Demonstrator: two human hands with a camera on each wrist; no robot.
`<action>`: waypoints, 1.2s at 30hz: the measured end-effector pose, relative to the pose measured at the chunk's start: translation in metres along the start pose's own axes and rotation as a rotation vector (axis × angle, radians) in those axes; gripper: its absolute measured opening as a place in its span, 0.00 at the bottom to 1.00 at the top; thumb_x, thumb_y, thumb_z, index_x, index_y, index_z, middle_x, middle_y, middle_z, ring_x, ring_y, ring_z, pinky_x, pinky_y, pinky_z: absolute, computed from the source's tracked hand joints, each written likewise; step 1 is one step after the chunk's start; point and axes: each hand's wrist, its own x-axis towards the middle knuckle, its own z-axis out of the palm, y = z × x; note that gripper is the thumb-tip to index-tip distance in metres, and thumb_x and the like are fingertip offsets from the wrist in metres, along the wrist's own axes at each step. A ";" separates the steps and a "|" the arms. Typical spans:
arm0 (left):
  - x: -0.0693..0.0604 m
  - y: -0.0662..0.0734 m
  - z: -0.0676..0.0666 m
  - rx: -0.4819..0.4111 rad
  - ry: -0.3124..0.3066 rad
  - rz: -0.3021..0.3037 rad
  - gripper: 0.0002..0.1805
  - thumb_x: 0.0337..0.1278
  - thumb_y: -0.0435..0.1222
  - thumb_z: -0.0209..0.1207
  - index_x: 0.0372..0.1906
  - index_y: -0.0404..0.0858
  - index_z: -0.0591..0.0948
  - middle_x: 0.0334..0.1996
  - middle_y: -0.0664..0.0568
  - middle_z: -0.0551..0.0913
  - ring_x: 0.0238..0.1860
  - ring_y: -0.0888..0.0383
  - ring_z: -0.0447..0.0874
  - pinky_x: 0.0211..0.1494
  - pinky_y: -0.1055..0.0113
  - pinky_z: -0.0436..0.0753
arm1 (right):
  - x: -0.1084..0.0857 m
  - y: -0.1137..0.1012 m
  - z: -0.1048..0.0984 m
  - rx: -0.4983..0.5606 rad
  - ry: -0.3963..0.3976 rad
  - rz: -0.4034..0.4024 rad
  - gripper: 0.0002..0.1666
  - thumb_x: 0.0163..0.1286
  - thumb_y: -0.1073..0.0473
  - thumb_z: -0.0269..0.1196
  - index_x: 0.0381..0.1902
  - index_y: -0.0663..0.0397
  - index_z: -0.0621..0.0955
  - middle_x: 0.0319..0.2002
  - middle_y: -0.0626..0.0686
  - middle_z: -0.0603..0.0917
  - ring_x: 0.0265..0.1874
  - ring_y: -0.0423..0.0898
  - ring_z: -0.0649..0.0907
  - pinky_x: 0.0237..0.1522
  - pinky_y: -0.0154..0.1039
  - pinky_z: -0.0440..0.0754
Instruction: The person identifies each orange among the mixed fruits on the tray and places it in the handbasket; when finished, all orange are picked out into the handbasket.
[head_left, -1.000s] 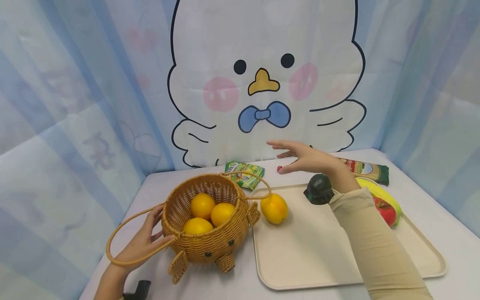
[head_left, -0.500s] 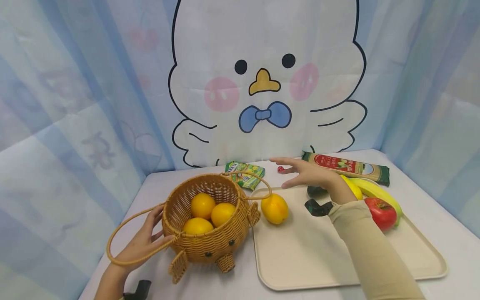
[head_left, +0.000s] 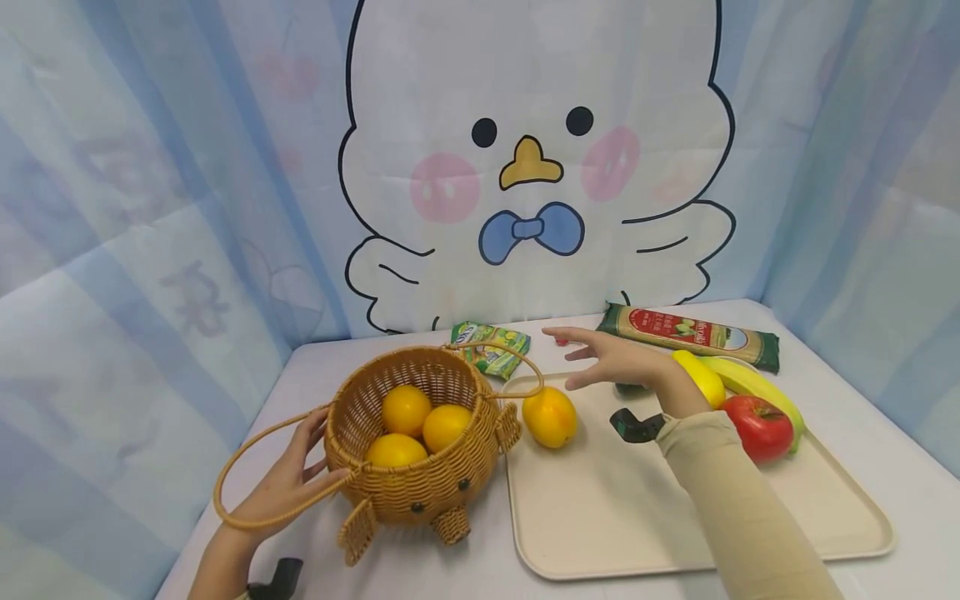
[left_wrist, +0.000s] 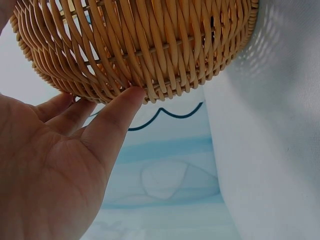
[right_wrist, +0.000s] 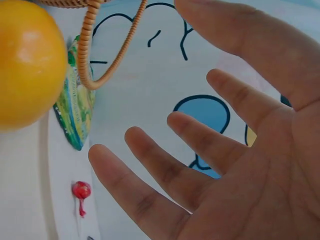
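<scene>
My left hand rests against the left side of the wicker basket, under one of its loop handles. In the left wrist view its fairly straight thumb and fingers touch the weave. Three round orange-yellow fruits, like oranges, lie inside the basket. Above the tray's back edge my right hand hovers with spread fingers and holds nothing. Nearest to it on the tray is another orange-yellow fruit, close to the basket's right handle; it also shows in the right wrist view.
On the tray's right lie a red apple, a banana and a yellow fruit. Behind are a green snack packet, a small red lollipop and a long green-and-red package. A printed curtain encloses the table.
My right hand has come down and slightly nearer, towards the fruit by the basket, uncovering the long package and the apple. My left hand and the basket have stayed put.
</scene>
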 end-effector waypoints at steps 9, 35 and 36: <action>0.000 0.001 0.000 0.011 0.007 0.003 0.47 0.59 0.43 0.60 0.73 0.43 0.43 0.74 0.36 0.41 0.72 0.30 0.43 0.64 0.38 0.70 | 0.000 0.012 0.010 0.074 -0.038 0.033 0.51 0.59 0.56 0.67 0.74 0.42 0.53 0.75 0.58 0.48 0.69 0.65 0.63 0.62 0.64 0.73; 0.000 0.002 0.000 0.021 0.003 -0.001 0.47 0.59 0.44 0.60 0.73 0.44 0.43 0.74 0.37 0.41 0.72 0.30 0.44 0.64 0.37 0.70 | 0.012 0.029 0.040 0.086 -0.117 0.221 0.56 0.52 0.57 0.71 0.72 0.26 0.53 0.75 0.57 0.48 0.68 0.66 0.62 0.50 0.48 0.85; 0.000 0.002 0.000 0.022 0.004 -0.001 0.47 0.59 0.44 0.60 0.73 0.44 0.43 0.74 0.37 0.41 0.72 0.30 0.44 0.64 0.37 0.70 | 0.013 0.029 0.041 0.086 -0.115 0.223 0.56 0.51 0.57 0.71 0.72 0.26 0.53 0.75 0.57 0.48 0.68 0.67 0.62 0.49 0.48 0.85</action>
